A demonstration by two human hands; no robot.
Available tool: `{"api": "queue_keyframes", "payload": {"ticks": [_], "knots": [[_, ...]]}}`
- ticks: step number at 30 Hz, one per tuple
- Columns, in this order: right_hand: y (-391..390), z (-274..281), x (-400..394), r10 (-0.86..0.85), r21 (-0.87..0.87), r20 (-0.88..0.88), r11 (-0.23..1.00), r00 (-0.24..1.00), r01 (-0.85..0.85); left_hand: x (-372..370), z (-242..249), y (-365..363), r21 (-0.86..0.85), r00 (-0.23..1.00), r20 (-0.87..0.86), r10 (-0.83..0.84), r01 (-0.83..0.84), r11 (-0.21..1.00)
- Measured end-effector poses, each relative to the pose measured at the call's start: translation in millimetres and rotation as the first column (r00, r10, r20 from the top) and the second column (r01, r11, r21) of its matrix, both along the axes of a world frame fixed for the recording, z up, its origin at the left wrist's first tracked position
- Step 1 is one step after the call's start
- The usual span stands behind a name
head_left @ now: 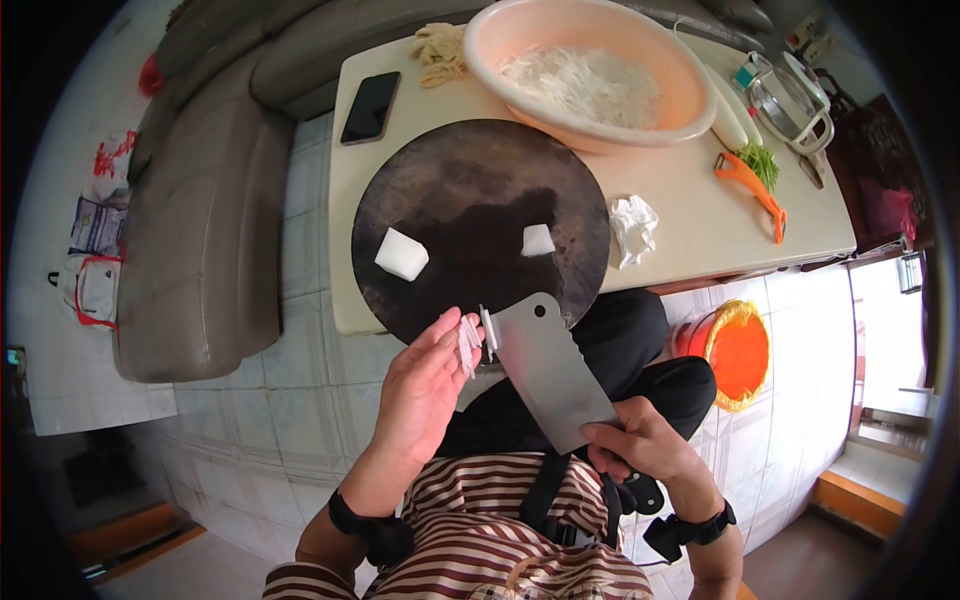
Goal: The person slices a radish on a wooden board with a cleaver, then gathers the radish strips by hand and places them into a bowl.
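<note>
Thin white strips (pixel 467 345) lie against the fingers of my left hand (pixel 420 378), which is cupped around them near the front edge of the round dark board (pixel 450 180). My right hand (pixel 640 440) grips the handle end of a wide cleaver (pixel 550 370). Its blade points up and left, and a few more white strips (pixel 488 332) cling to its edge beside my left fingers. Two white blocks rest on the board, a larger one (pixel 401 255) at the left and a smaller one (pixel 538 240) at the right.
Behind the board stands a big pink basin (pixel 690 110) holding white shreds (pixel 585 85). A phone (pixel 370 108), a cloth (pixel 438 52), crumpled foil-like material (pixel 634 230), an orange peeler (pixel 752 195) and a long white vegetable (pixel 728 115) are on the table. A lined bin (pixel 740 355) stands right.
</note>
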State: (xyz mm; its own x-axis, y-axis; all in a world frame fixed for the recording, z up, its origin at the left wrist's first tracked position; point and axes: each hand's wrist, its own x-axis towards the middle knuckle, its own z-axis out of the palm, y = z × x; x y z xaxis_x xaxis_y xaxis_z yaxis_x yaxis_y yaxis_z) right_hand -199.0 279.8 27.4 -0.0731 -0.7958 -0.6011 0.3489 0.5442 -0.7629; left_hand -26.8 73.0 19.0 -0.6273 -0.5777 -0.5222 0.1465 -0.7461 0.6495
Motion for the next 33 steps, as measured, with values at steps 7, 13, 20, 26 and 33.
{"api": "queue_keyframes", "payload": {"ticks": [7, 13, 20, 26, 33], "knots": [[-2.4, -8.9, 7.1, -0.049, 0.034, 0.14, 0.998, 0.989, 0.044, 2.6, -6.3, -1.6, -0.037, 1.0, -0.015, -0.015, 0.015, 0.999], [-4.7, -6.8, 4.9, -0.069, 0.022, 0.18, 0.998, 0.981, 0.066, 8.3, -9.6, -4.6, -0.07, 0.995, -0.043, 0.086, -0.089, 0.994], [-4.5, 4.8, 7.2, -0.067, 0.02, 0.159, 0.998, 0.985, 0.065, -1.9, -8.3, -5.6, -0.146, 1.0, 0.022, 0.009, -0.006, 0.989], [-1.3, 17.3, 16.1, 0.017, -0.063, 0.031, 0.998, 0.999, -0.015, -14.9, -16.7, -2.5, -0.224, 0.993, 0.086, -0.083, 0.1, 0.969], [7.4, 32.3, 15.3, 0.022, -0.087, -0.051, 0.996, 0.998, -0.026, -19.7, -17.4, -6.8, -0.204, 0.995, 0.024, -0.095, 0.098, 0.974]]}}
